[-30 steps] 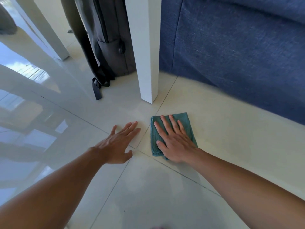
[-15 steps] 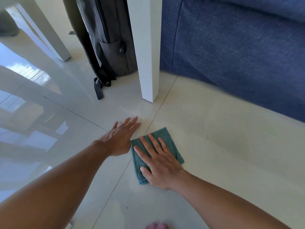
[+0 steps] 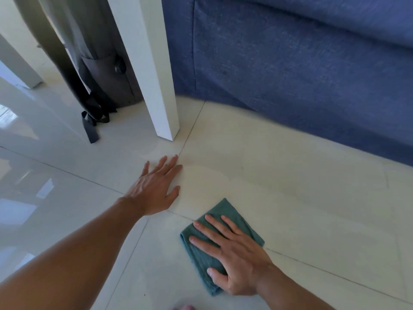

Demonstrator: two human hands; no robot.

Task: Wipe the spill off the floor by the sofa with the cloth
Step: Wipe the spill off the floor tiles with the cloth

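A folded teal cloth (image 3: pixel 220 211) lies flat on the glossy white tile floor (image 3: pixel 301 198). My right hand (image 3: pixel 234 258) presses down on it, palm flat and fingers spread. My left hand (image 3: pixel 154 189) rests flat on the bare floor to the cloth's upper left, fingers apart, holding nothing. A faint damp sheen (image 3: pixel 207 175) shows on the tile between my left hand and the blue sofa (image 3: pixel 290 74). The sofa's fabric base runs across the top right.
A white table leg (image 3: pixel 156 86) stands on the floor just beyond my left hand. Behind it a grey backpack (image 3: pixel 105 70) with dangling straps leans at the sofa's end. Another white leg (image 3: pixel 20 70) is at far left. A toe tip (image 3: pixel 185 307) shows at the bottom edge.
My right hand has dragged the cloth toward me and to the right, away from the table leg. My left hand has stayed planted on the floor.
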